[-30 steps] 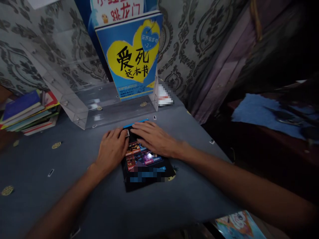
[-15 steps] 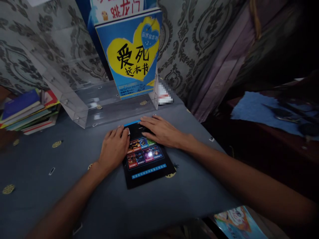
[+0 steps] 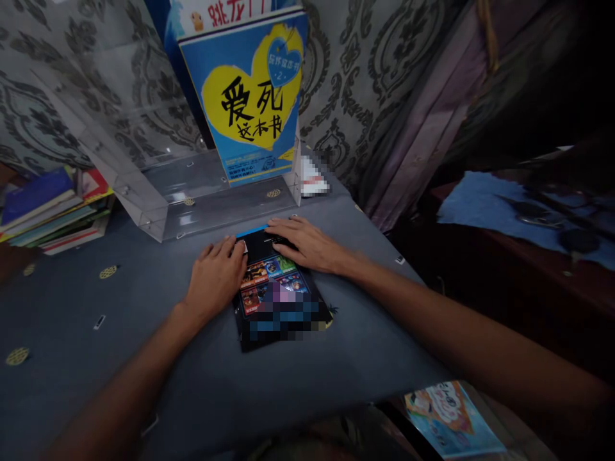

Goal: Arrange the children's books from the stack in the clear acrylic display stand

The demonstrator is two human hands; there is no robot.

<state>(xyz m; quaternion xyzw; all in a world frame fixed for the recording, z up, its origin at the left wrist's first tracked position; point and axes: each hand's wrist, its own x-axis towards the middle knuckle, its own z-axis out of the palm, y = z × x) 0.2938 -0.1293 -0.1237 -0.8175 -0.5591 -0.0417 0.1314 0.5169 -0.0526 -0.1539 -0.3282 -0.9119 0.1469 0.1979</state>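
Note:
A black book [image 3: 262, 256] with rows of small coloured pictures lies flat on the cloth-covered table; part of its lower end is blurred out. On its upper left edge rests my left hand [image 3: 218, 272], fingers lying flat and slightly bent, thumb side against the cover. My right hand [image 3: 310, 246] lies across the upper right corner, its fingers stretched out and a little apart. Neither hand lifts the book. Just beyond them, a blue book with a yellow heart [image 3: 250, 96] stands upright in a clear plastic rack [image 3: 158, 221].
Several books lie in a pile [image 3: 52, 211] at the left. Behind the rack hangs a patterned curtain [image 3: 346, 83]. A blue cloth [image 3: 475, 198] with dark objects on it is at the right. Below the table's front edge shows a colourful book [image 3: 451, 416].
The view has shifted slightly, so everything sits a little higher and further left. Both hands keep their places on the black book, which stays flat.

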